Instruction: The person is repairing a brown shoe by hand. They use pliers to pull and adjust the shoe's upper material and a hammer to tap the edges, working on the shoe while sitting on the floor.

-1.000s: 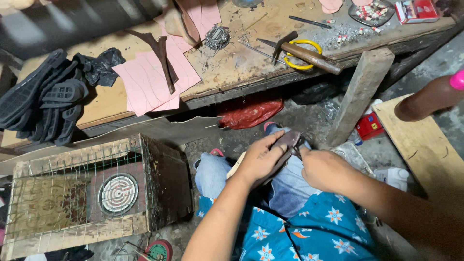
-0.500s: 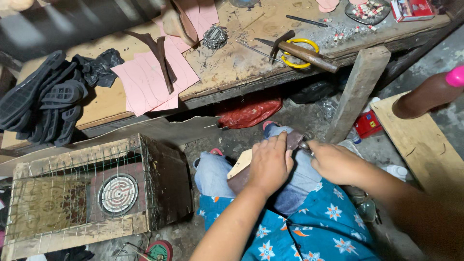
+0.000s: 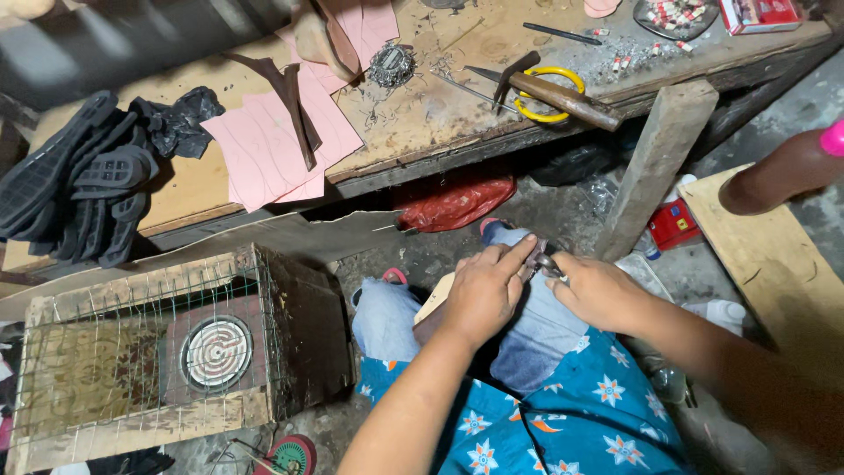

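My left hand point(image 3: 482, 290) presses down on a shoe piece point(image 3: 433, 302) with a tan sole edge, resting on my knee in light jeans point(image 3: 387, 317). My right hand point(image 3: 598, 288) grips a small metal tool point(image 3: 547, 262) at the toe end of that piece, right against the fingertips of the left hand. The dark upper of the shoe piece is mostly hidden under the left palm.
A worn wooden bench point(image 3: 440, 114) ahead carries pink cut sheets point(image 3: 272, 145), black soles point(image 3: 83, 180), a hammer point(image 3: 549, 88) and yellow-handled scissors point(image 3: 554, 110). A wire-caged coil heater point(image 3: 215, 352) sits at left. A red bag point(image 3: 453, 200) lies under the bench. Another person's arm point(image 3: 787, 171) is at right.
My left hand has shifted from cupping the shoe piece to pressing flat on it, and the piece has dropped lower onto my knee. My right hand stays at the toe end.
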Tool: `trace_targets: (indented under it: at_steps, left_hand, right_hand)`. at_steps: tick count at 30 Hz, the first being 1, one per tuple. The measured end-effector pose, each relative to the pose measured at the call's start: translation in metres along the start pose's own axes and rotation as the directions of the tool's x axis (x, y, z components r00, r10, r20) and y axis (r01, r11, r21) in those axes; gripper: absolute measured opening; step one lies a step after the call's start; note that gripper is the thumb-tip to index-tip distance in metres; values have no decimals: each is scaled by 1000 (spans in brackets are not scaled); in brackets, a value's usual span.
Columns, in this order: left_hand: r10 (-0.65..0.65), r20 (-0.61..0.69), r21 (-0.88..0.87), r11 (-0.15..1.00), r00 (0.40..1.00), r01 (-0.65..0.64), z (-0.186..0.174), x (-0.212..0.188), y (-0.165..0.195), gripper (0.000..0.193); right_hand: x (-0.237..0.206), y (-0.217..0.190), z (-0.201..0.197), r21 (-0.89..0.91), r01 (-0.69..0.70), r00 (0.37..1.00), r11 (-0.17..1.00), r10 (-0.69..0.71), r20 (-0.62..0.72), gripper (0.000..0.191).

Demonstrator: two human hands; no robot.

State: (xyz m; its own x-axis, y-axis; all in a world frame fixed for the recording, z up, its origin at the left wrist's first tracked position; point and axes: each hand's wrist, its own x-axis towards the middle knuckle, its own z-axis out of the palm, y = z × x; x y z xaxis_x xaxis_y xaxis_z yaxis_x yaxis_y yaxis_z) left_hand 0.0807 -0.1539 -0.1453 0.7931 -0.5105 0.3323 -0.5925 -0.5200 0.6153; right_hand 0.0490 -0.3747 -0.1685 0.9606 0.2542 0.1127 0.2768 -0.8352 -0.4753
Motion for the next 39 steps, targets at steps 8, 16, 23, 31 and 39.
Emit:
trace_targets:
  at_steps: [8, 16, 23, 31, 39]
  left_hand:
    - [23, -69, 70, 997, 997, -18, 7, -3, 5, 57]
    - [30, -53, -10, 999, 998, -30, 10, -8, 5, 48]
    - [-151, -47, 61, 986, 987, 154, 13, 7, 8, 40]
    - [-105, -111, 171, 977, 988, 123, 16, -2, 20, 44]
    - [-111, 7, -76, 991, 994, 111, 8, 13, 5, 42]
  right_hand:
    - [15, -29, -42, -340, -40, 969, 939, 120, 216, 25]
    - [-12, -48, -35, -398, -87, 949, 913, 198, 247, 15]
    - [-5, -34, -15, -362, -10, 983, 932, 76, 169, 17]
    - [0, -17, -35, -151, -196, 897, 969, 239, 372, 33]
    - [-13, -22, 3, -257, -104, 991, 961, 123, 57, 21]
